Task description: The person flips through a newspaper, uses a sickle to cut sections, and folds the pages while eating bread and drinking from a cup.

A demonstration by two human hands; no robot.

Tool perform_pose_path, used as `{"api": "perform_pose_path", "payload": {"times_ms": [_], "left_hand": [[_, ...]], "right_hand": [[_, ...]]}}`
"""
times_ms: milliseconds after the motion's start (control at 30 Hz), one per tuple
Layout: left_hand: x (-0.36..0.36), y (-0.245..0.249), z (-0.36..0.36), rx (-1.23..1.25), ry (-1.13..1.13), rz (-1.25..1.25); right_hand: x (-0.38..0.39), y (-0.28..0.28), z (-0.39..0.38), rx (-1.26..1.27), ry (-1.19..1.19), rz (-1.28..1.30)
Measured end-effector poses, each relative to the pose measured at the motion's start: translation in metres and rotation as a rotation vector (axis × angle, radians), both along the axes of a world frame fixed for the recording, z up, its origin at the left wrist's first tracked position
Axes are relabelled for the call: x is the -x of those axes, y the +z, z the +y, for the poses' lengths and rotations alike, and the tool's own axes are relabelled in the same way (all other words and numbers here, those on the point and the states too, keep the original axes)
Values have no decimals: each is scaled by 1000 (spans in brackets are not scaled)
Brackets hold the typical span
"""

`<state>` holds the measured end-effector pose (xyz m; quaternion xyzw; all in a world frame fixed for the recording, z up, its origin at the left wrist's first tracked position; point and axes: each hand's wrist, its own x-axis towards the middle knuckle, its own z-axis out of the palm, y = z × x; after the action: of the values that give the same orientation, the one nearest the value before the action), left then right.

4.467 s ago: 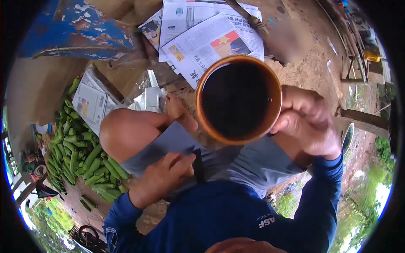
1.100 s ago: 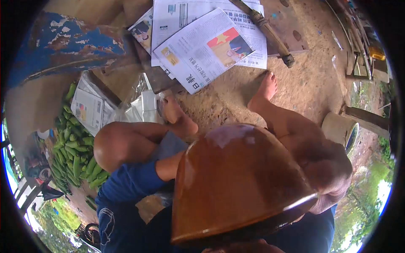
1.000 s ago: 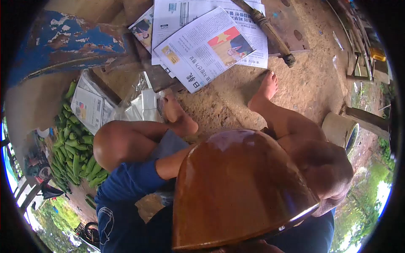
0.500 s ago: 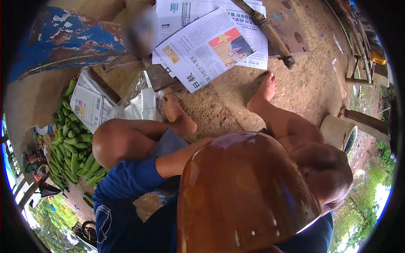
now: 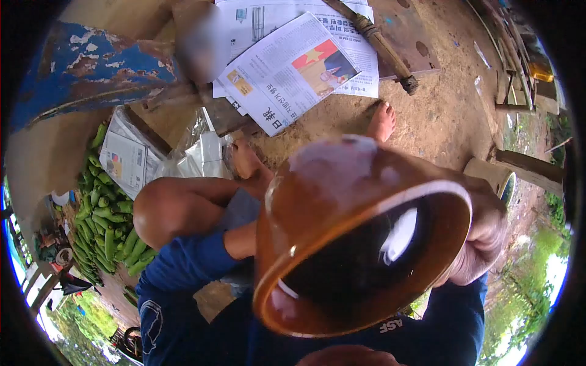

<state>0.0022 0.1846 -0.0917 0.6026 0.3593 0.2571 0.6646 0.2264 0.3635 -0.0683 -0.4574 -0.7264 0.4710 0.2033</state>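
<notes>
A large brown glazed cup (image 5: 342, 183) fills the lower middle of the view, close to the camera. It is tilted, so its rim and dark, shiny inside show. My right hand (image 5: 479, 244) is closed at the cup's right side, its fingers curled. From the left, my left forearm in a blue sleeve runs behind the cup, which hides that hand. Past the cup are my bent left knee and my bare feet on the earthen floor.
Newspapers (image 5: 281, 73) lie on a low wooden piece ahead, with a tied stick (image 5: 387, 49) across them. A heap of green, long vegetables (image 5: 107, 213) lies at left beside more newspapers and a plastic bag (image 5: 204, 149). Peeling blue wood (image 5: 97, 67) stands at upper left.
The cup has tipped back from its steep upturned angle, and its rim and inside now show. My right hand has come more into sight beside it.
</notes>
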Motion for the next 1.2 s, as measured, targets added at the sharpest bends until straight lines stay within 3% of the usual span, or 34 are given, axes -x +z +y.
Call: {"api": "perform_pose_path", "payload": {"times_ms": [67,167,267,367,500,600,700,900,1000,1200], "left_hand": [[3,-2,0,20,-28,-37],[11,6,1,71,-62,-114],[16,20,6,132,-57,-224],[-15,3,-21,63,144,-205],[-3,18,-16,219,-35,-188],[-3,18,-22,194,42,-182],[0,21,-24,218,-20,-237],[-1,33,-39,27,130,-452],[6,40,-35,9,45,-532],[24,55,-33,-220,292,-630]], "right_hand": [[-5,48,-10,-9,121,135],[-7,78,-14,-12,223,245],[2,82,-9,7,253,281],[15,82,-3,41,267,276],[26,76,0,117,273,268],[30,79,2,203,300,245],[33,78,0,182,306,218],[34,73,3,151,332,194],[33,69,6,160,321,220],[38,70,10,256,272,240]]}}
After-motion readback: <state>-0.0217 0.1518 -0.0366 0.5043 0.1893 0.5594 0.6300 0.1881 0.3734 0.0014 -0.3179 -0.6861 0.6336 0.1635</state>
